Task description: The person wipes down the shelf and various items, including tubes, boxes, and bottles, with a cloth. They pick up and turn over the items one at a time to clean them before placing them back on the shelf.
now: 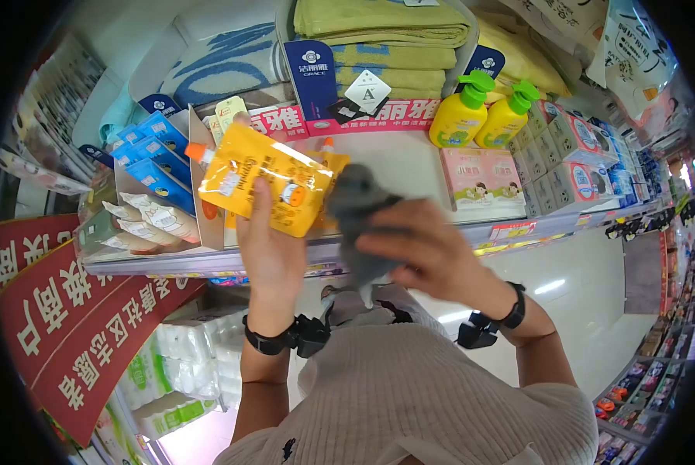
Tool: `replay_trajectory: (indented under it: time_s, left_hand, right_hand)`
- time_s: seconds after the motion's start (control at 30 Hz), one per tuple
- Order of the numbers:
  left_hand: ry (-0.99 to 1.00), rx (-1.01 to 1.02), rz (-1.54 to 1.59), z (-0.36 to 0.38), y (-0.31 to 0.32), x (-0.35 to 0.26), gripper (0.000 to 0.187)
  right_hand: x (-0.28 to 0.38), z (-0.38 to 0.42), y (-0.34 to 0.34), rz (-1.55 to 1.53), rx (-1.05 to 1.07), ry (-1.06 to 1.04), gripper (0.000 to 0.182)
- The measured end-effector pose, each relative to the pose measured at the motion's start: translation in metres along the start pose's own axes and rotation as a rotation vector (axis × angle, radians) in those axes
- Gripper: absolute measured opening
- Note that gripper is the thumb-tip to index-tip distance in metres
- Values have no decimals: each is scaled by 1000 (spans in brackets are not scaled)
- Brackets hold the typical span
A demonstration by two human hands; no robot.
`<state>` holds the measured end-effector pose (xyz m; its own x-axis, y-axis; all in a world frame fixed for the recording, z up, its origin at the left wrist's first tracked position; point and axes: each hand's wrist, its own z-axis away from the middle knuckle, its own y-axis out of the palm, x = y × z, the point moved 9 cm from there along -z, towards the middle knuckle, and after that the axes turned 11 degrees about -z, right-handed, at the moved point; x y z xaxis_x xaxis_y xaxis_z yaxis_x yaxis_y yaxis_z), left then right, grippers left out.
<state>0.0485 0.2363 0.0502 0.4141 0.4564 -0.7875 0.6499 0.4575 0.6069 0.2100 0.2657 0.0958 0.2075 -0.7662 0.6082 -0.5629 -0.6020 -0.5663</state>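
My left hand (pixel 274 256) is closed on a yellow spout pouch (pixel 258 174) with an orange cap, its thumb across the printed front. A second yellow pouch shows partly behind it on the shelf (pixel 386 167). In my right hand (pixel 432 248) is a dark grey cloth (pixel 359 209), gripped between thumb and fingers, blurred and hanging down just right of the pouch. The cloth overlaps the pouch's right edge in this view.
A box of blue packets (pixel 157 167) stands at left. Two yellow pump bottles (pixel 460 116), pink boxes (pixel 483 178) and stacked white boxes (pixel 560 155) occupy the right. Folded towels (pixel 386 74) fill bins behind. A red banner (pixel 91 333) hangs at lower left.
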Motion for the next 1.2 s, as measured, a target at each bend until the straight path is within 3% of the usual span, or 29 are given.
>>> replay_trajectory:
  time_s: [0.1,0.13,0.2,0.23,0.3,0.37,0.4,0.6,0.87,0.97,1.07,1.13,1.2]
  left_hand:
    - [39,9,-99,-4,-6,-12,43]
    - [39,9,-97,-7,-12,-12,43]
    - [-134,-19,-279,-10,-30,10,37]
    - [-135,-20,-278,-12,-34,13,37]
    - [-324,48,-357,-18,-35,37,34]
    - [-369,88,-330,-21,-34,50,35]
    - [-379,102,-339,-23,-33,55,34]
    - [-445,64,-244,-24,-35,65,33]
    - [-398,56,-238,-23,-33,67,37]
    - [-345,-44,-357,-18,-32,53,37]
    - [-230,-43,-365,-19,-21,33,35]
    - [-245,132,-338,-18,2,31,31]
    - [-254,202,-424,-18,21,43,30]
  right_hand:
    - [-15,-7,-52,108,-241,148,49]
    - [-24,-11,-56,145,-231,159,50]
    - [-45,-17,-55,181,-221,171,50]
    - [-65,-18,-46,183,-152,241,51]
    - [-93,-15,-29,190,-82,305,53]
    - [-122,-7,-1,474,183,450,56]
    - [-125,-7,1,433,173,521,56]
    - [-114,3,4,141,315,486,51]
    - [-80,19,-1,104,240,445,53]
    - [-71,17,-10,140,74,397,53]
    - [-64,22,-57,-124,-433,373,53]
    - [-32,31,-96,87,-665,209,50]
    - [-20,51,-123,93,-868,205,47]
